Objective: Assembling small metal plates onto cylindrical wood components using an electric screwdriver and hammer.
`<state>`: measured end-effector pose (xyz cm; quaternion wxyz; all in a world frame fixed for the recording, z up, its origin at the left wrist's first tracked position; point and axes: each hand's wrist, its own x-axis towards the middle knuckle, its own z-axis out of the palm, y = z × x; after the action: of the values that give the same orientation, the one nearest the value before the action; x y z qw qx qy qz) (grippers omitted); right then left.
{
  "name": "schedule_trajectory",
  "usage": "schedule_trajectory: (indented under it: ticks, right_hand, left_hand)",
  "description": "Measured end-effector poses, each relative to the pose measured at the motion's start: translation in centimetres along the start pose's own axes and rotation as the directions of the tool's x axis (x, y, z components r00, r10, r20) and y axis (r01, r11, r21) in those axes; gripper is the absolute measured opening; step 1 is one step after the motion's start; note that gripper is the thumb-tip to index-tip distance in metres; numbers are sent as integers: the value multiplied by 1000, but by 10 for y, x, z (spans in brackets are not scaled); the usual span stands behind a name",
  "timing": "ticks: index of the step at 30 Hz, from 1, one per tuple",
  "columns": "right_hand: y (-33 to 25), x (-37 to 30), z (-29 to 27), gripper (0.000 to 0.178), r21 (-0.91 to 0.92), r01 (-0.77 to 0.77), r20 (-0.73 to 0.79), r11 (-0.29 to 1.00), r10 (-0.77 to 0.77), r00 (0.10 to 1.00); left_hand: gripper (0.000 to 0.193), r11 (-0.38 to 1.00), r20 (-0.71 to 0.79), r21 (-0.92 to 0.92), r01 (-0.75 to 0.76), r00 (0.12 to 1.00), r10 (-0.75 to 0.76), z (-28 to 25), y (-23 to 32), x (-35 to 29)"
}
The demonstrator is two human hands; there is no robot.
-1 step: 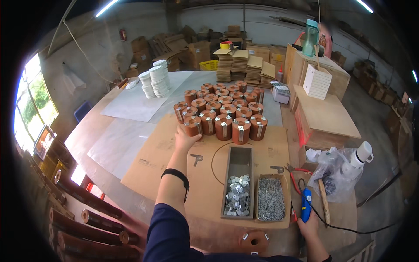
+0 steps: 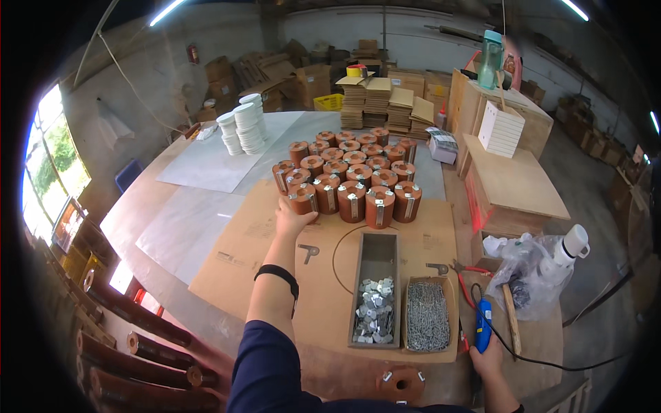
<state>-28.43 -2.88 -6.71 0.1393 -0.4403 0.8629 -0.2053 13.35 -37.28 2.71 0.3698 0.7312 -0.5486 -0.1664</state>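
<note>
Left hand (image 2: 295, 217): fingers curled round cylinder (image 2: 303, 198), 11 o'clock from tray (image 2: 378, 256); I'd hold low and level, not jostling its neighbours (image 2: 327, 191). Tray: metal pieces (image 2: 375, 313) toward 6 o'clock. Tool (image 2: 483, 325), blue, 4 o'clock from tray: gripped in right hand (image 2: 488, 359); I'd keep it aside.

- 2 hands: L hand (image 2: 295, 215) & R hand (image 2: 486, 355).
- Approx. 25 brown cylinders (image 2: 365, 180) grouped on table (image 2: 138, 206), plus 1 extra cyl. (image 2: 413, 387) at near edge.
- 1 grey tray (image 2: 377, 257) of metal tabs (image 2: 375, 310) & 1 carton (image 2: 454, 323) of metal fasteners (image 2: 427, 316), both too many to ct.
- 1 blue tool (image 2: 484, 327), 1 pr. red-handled pliers (image 2: 476, 269), 1 wooden handle (image 2: 512, 320).
- Min. 3 stacks white discs (image 2: 249, 131), approx. 4 stacks flat cardboard (image 2: 379, 93).
- 2 bottles: 1 teal bottle (image 2: 491, 62), 1 white bottle (image 2: 570, 244).
</note>
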Motion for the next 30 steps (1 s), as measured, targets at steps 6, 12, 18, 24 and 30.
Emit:
schedule_trajectory:
  ticks: [6,12,18,24,30]
  right_hand:
    - [2,-3,3,72,-34,7,-9,999,-7,1000]
    - [2,-5,3,71,-38,22,-39,999,-24,999]
    - [0,-2,2,73,-22,2,-13,1000,-2,1000]
    - [-4,-4,1,75,-24,-3,0,1000,3,1000]
    - [-9,-5,-4,79,-21,9,13,1000,-9,1000]
  left_hand:
    - [70,979,-119,-203,-14,993,-10,38,-23,38]
    - [57,997,-297,-48,-57,954,40,54,-39,62]
    - [65,990,-209,-125,-64,977,36,59,-41,80]
    - [60,968,19,-243,-59,998,66,45,-55,81]
    - [90,936,0,-230,-266,962,273,46,-59,37]
